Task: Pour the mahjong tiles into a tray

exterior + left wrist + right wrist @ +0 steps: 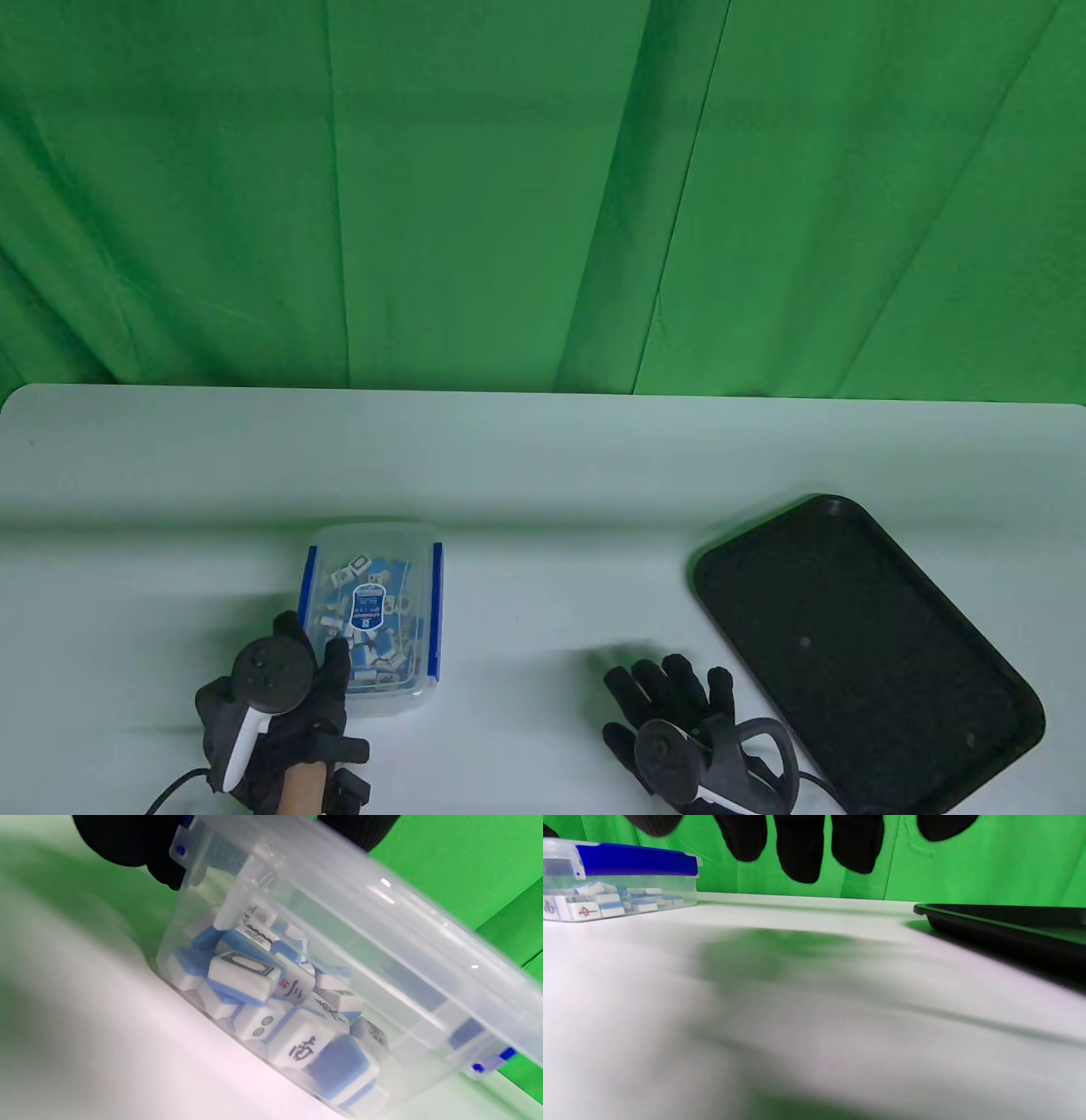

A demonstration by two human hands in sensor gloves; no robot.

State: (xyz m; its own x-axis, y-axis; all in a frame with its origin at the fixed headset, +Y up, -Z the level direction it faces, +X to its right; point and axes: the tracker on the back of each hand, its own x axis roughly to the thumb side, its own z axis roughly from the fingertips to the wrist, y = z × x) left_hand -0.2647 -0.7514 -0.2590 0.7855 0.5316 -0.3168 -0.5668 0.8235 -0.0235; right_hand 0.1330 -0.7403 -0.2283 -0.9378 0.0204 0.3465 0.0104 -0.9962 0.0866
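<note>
A clear plastic box [373, 620] with blue side clasps and its lid on holds several blue-and-white mahjong tiles [297, 1043]. It stands on the white table, left of centre. My left hand [312, 638] grips its near left corner, with the thumb on the lid and fingers [127, 840] around the side. The black tray [865, 645] lies at the right, empty. My right hand [670, 679] is open and empty, fingers [801, 849] spread just above the table left of the tray [1009, 929]. The box also shows in the right wrist view [628, 878].
The white table [543, 475] runs back to a green cloth backdrop [543, 187]. A bare stretch of table lies between the box and the tray. The tray's near corner reaches close to the table's front edge.
</note>
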